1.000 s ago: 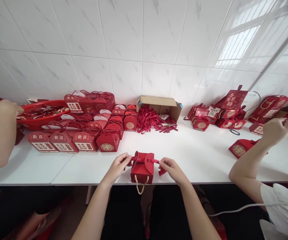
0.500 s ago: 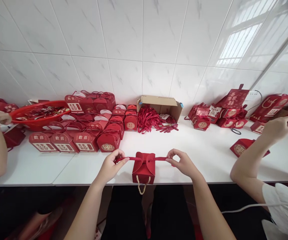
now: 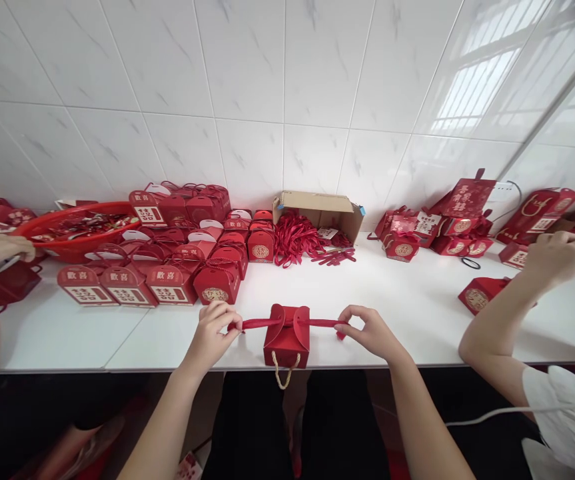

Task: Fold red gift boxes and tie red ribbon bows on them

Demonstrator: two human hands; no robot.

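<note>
A small red gift box (image 3: pixel 287 347) stands at the table's front edge between my hands, its curved top flaps folded together. A loop of beige rope hangs from its near side as a handle (image 3: pixel 281 381). Red ribbon (image 3: pixel 262 323) runs through the holes in the flaps and stretches out level to both sides. My left hand (image 3: pixel 216 327) pinches the ribbon's left end. On the other side, my right hand (image 3: pixel 362 327) grips the right end between thumb and fingers, with a short tail hanging below. Neither hand touches the box itself.
Rows of red gift boxes (image 3: pixel 174 283) stand left of centre, beside a red basin (image 3: pixel 50 233) of small packets. Behind lies a cardboard carton (image 3: pixel 317 200) spilling red ribbons (image 3: pixel 297 240). Co-workers' arms reach in from both sides; more boxes (image 3: pixel 402 247) sit at right.
My hands have moved slightly farther apart, drawing the ribbon outward on both sides. The box stays in place. The co-worker's hand at left has come lower and farther into view.
</note>
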